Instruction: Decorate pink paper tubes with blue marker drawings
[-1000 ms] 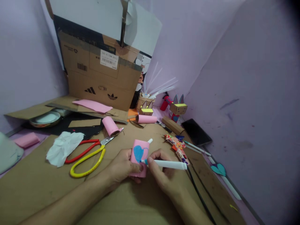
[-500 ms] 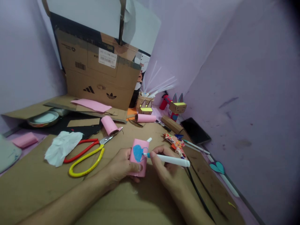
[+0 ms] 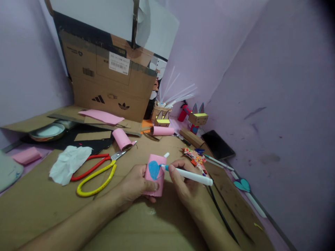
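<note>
Left hand (image 3: 138,182) clamped on pink tube (image 3: 157,180). Right hand (image 3: 185,183): fingers pinched on marker (image 3: 195,176), tip at blue patch (image 3: 154,170).

Dim, soft light leaves a blurry shadow on the cardboard (image 3: 117,230), and black vignetting darkens the upper right.

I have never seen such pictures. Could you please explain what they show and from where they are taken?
There is no machine here, only a person's two bare hands. Every picture comes from one camera worn on that person's head, looking forward and down. The left hand holds a small pink tube with a blue patch on it. The right hand holds a white marker, its tip at or very near that patch. On the cardboard lie scissors with red and yellow handles and a crumpled white tissue; another pink tube is beside the blades. A large box stands behind.
</note>
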The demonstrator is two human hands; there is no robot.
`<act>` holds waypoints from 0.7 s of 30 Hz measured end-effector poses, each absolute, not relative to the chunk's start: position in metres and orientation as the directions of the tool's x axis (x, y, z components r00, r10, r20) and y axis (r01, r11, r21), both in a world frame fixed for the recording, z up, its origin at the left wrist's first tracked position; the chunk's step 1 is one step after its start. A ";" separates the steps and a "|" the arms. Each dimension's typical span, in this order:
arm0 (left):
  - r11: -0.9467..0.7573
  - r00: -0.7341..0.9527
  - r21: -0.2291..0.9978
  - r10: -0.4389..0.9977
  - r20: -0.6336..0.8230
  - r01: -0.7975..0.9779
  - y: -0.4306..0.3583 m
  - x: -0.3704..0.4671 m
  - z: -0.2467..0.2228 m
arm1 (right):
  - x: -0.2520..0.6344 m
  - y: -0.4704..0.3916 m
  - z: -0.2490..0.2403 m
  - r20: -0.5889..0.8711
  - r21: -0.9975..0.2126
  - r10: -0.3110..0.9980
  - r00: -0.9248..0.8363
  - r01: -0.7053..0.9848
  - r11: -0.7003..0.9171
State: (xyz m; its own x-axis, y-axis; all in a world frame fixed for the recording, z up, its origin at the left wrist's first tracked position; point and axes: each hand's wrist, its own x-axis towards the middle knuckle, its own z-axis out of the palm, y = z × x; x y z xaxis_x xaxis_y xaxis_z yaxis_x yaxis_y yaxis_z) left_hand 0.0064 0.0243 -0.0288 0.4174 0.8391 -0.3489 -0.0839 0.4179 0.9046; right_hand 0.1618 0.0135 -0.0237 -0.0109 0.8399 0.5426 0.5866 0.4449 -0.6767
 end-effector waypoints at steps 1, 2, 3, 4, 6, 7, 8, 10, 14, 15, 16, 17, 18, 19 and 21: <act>0.417 0.420 0.905 0.838 -0.347 -0.084 0.024 0.006 -0.029 | 0.162 0.013 -0.024 0.542 -0.680 0.840 -0.007 0.583 0.444; 0.417 0.422 0.905 0.838 -0.346 -0.085 0.024 0.006 -0.029 | 0.162 0.013 -0.025 0.541 -0.683 0.841 -0.006 0.580 0.444; 0.419 0.424 0.904 0.837 -0.347 -0.087 0.024 0.006 -0.029 | 0.162 0.013 -0.026 0.541 -0.688 0.841 -0.006 0.573 0.446; 0.422 0.422 0.902 0.836 -0.350 -0.088 0.024 0.006 -0.029 | 0.162 0.013 -0.027 0.543 -0.695 0.840 -0.003 0.561 0.451; 0.425 0.414 0.901 0.838 -0.356 -0.086 0.024 0.005 -0.029 | 0.164 0.012 -0.029 0.558 -0.712 0.829 0.023 0.526 0.465; 0.424 0.410 0.902 0.839 -0.356 -0.084 0.024 0.005 -0.029 | 0.164 0.012 -0.030 0.569 -0.720 0.821 0.045 0.510 0.471; 0.424 0.409 0.902 0.839 -0.358 -0.080 0.024 0.005 -0.029 | 0.165 0.012 -0.031 0.576 -0.726 0.815 0.067 0.501 0.472; 0.424 0.408 0.902 0.840 -0.358 -0.080 0.024 0.005 -0.030 | 0.165 0.012 -0.031 0.576 -0.731 0.812 0.094 0.504 0.460; 0.417 0.409 0.905 0.843 -0.350 -0.086 0.024 0.006 -0.030 | 0.164 0.011 -0.028 0.542 -0.736 0.838 0.065 0.519 0.435; 0.415 0.412 0.905 0.844 -0.345 -0.092 0.024 0.006 -0.030 | 0.164 0.010 -0.027 0.536 -0.735 0.842 0.054 0.521 0.434; 0.414 0.416 0.905 0.842 -0.342 -0.094 0.024 0.006 -0.030 | 0.163 0.010 -0.026 0.530 -0.734 0.846 0.045 0.524 0.432; 0.414 0.420 0.905 0.841 -0.340 -0.096 0.024 0.007 -0.030 | 0.163 0.010 -0.026 0.530 -0.731 0.847 0.041 0.529 0.432; 0.413 0.423 0.906 0.840 -0.339 -0.095 0.024 0.007 -0.030 | 0.163 0.011 -0.026 0.530 -0.728 0.847 0.040 0.534 0.430; 0.411 0.425 0.907 0.840 -0.337 -0.093 0.024 0.007 -0.030 | 0.163 0.011 -0.027 0.536 -0.723 0.843 0.043 0.539 0.432; 0.406 0.422 0.910 0.843 -0.335 -0.088 0.024 0.006 -0.030 | 0.162 0.012 -0.028 0.551 -0.711 0.834 0.041 0.546 0.443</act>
